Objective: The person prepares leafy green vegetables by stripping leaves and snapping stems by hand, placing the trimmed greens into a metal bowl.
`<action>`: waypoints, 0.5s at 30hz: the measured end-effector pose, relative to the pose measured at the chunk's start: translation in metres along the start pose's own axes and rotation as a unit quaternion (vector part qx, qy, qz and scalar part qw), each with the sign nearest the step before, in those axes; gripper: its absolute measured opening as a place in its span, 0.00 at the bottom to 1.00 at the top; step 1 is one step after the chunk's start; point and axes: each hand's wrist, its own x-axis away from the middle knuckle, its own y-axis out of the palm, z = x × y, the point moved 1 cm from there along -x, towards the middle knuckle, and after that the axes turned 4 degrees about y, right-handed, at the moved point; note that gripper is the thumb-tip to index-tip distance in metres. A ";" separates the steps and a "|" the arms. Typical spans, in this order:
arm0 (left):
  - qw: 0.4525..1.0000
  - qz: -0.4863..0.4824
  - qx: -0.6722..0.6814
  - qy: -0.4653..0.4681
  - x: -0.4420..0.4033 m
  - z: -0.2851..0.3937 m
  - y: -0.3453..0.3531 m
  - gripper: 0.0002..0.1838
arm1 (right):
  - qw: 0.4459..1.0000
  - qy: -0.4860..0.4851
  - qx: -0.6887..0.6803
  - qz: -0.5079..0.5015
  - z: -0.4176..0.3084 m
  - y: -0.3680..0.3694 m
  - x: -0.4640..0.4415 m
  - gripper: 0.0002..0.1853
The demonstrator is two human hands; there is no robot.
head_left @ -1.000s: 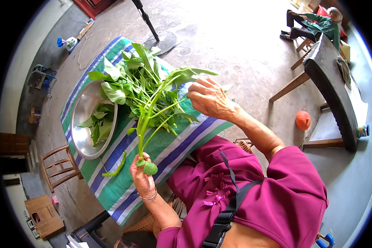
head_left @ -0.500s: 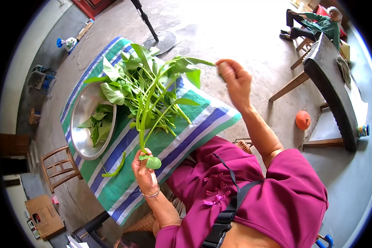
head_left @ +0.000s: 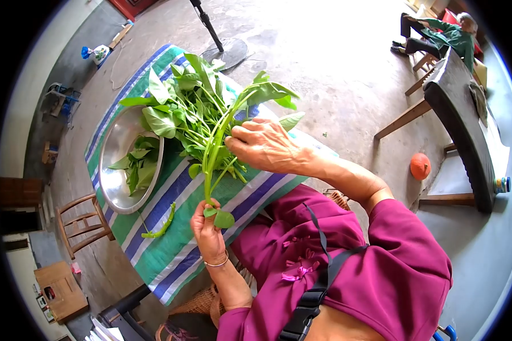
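Note:
Near the table's front edge, my left hand (head_left: 209,230) pinches the lower end of a long leafy green stem (head_left: 213,153), which stands up from it. My right hand (head_left: 264,145) is at the stem's middle with its fingers bent together; what they hold is hidden. Behind the stem lies a heap of leafy greens (head_left: 182,105) on the striped cloth (head_left: 168,258). Left of the heap is a metal bowl (head_left: 109,182) with loose leaves (head_left: 139,165) inside. A short green piece (head_left: 164,224) rests on the cloth below the bowl.
A person (head_left: 449,37) sits at the upper right behind a dark-edged table (head_left: 461,136). An orange-red round object (head_left: 420,166) is on the floor. A stand base (head_left: 227,52) is beyond the cloth, and a wooden chair (head_left: 82,224) stands at the left.
My right hand went out to the right along the stem's tip, then came back left to its middle. My left hand kept its grip and shifted slightly right. The view has moved a little.

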 end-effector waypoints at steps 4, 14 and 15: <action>1.000 -0.022 -0.003 -0.009 -0.002 -0.001 0.008 0.09 | 0.995 0.057 -0.058 0.050 0.004 0.014 0.001 0.05; 0.996 0.088 0.005 -0.008 0.003 -0.002 0.020 0.08 | 0.660 0.440 -0.422 0.439 0.086 0.005 0.035 0.10; 0.998 0.057 0.035 -0.015 0.001 -0.005 0.009 0.08 | 0.686 0.443 -0.414 0.402 0.083 -0.008 0.034 0.09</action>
